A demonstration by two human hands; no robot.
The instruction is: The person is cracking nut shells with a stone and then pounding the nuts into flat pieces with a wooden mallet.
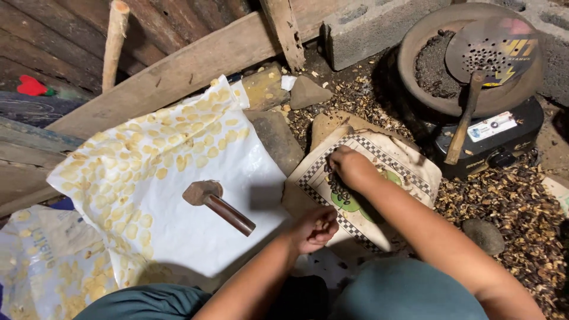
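I judge the seeds (339,188) small, hard and light: right hand (349,166) pinches them fingertip-wise, left hand (314,228) curled around one.

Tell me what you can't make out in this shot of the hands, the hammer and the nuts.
Head view, the only one:
- Left hand: fingers curl inward, hiding what it holds, if anything.
- Right hand: it covers part of the dark nuts on the checkered sack; its grip is unclear.
- Hammer: its underside lies against the white sheet.
- Pan: the perforated lid covers much of its contents.
- The person's legs are cut off by the bottom edge.
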